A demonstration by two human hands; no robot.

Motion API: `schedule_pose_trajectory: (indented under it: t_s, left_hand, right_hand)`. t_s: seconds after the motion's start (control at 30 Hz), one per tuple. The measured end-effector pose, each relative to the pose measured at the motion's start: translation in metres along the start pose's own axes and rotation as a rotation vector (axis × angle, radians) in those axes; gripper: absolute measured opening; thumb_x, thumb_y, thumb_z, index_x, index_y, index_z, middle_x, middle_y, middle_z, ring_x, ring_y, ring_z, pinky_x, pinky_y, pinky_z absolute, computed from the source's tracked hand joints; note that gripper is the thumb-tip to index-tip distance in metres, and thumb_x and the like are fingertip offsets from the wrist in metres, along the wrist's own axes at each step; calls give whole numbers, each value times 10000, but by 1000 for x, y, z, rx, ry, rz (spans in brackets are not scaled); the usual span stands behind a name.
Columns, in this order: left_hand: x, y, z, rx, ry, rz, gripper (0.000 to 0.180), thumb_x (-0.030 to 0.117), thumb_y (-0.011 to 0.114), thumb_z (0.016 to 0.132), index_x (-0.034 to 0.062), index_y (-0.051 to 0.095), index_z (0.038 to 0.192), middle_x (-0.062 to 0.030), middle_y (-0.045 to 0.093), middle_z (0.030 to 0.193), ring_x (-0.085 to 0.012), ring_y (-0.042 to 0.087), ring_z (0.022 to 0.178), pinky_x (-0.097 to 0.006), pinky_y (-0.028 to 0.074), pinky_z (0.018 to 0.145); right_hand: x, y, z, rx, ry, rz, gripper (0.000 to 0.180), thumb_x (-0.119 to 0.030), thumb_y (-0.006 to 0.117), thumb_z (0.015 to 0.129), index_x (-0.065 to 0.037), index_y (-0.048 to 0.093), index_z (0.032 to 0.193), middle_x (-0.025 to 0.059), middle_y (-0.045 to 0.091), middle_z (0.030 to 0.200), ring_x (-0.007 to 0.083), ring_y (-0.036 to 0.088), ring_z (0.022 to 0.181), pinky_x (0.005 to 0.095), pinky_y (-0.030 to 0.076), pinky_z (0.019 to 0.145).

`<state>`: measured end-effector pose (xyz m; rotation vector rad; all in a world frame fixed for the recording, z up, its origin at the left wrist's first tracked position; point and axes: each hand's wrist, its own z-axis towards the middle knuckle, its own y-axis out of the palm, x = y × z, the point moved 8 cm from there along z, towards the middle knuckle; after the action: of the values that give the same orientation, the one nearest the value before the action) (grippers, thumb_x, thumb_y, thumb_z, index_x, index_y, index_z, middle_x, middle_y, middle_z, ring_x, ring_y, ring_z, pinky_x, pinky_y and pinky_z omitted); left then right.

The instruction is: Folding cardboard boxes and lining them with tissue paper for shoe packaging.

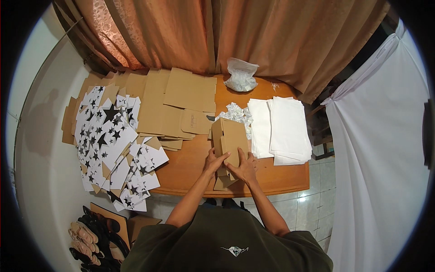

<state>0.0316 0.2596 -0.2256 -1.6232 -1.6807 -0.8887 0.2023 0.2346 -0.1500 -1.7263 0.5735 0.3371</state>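
Observation:
A brown cardboard box, long and partly folded, stands in front of me near the table's front edge. My left hand grips its left side, fingers bent against the side and thumb over the near part. From the right, my right hand holds the box with its thumb on the near part and fingers along the right side. A loose flap sticks out toward me below the hands. Just behind the box lies a heap of small white-and-silver packets, partly hidden by it.
Stacked flat brown cardboard covers the back left of the wooden table. White star-printed pieces pile up at far left. White sheets lie right; a clear plastic bag stands behind. Shoes sit on the floor.

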Motion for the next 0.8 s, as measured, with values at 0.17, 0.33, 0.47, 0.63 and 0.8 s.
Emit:
schedule_pose_trajectory:
  t_s: [0.17, 0.33, 0.47, 0.63, 0.8]
  left_hand:
    - [19, 11, -9, 66, 95, 51, 1065, 439, 842, 777, -36, 254, 1528, -247, 537, 1382, -311, 577, 1245, -382, 530, 975]
    - [48, 3, -16, 106, 421, 59, 858, 316, 826, 807, -20, 396, 1469, -206, 563, 1326, -307, 598, 1189, -382, 508, 984]
    - [97, 30, -83, 95, 529, 446, 733, 167, 776, 803, 8, 450, 1439, -198, 530, 1263, -355, 586, 1138, -438, 492, 990]
    - [98, 58, -117, 60, 622, 619, 709, 162, 715, 836, -13, 416, 1455, -239, 486, 1315, -426, 475, 1249, -479, 408, 1078]
    - [91, 73, -135, -85, 688, 666, 717, 287, 710, 892, -52, 416, 1451, -274, 420, 1458, -412, 461, 1312, -473, 397, 1090]
  right_hand:
    - [17, -2, 11, -24, 10, 48, 1109, -661, 772, 695, -156, 317, 1572, 329, 316, 1506, 535, 383, 1334, 599, 399, 1051]
    - [20, -9, 9, -226, -47, 1097, 881, -325, 736, 874, -59, 244, 1556, 248, 380, 1495, 367, 457, 1326, 436, 409, 1098]
    - [52, 10, 0, -368, -20, 1372, 665, -156, 644, 918, -81, 357, 1513, 107, 462, 1454, 216, 447, 1338, 346, 371, 1121]
    - [54, 18, -7, -306, 18, 1440, 643, -191, 696, 951, -99, 378, 1503, 67, 517, 1409, 194, 496, 1290, 347, 407, 1095]
    - [61, 38, -2, -344, -27, 1513, 678, -206, 771, 919, -56, 405, 1470, 90, 581, 1343, 202, 571, 1221, 332, 481, 1018]
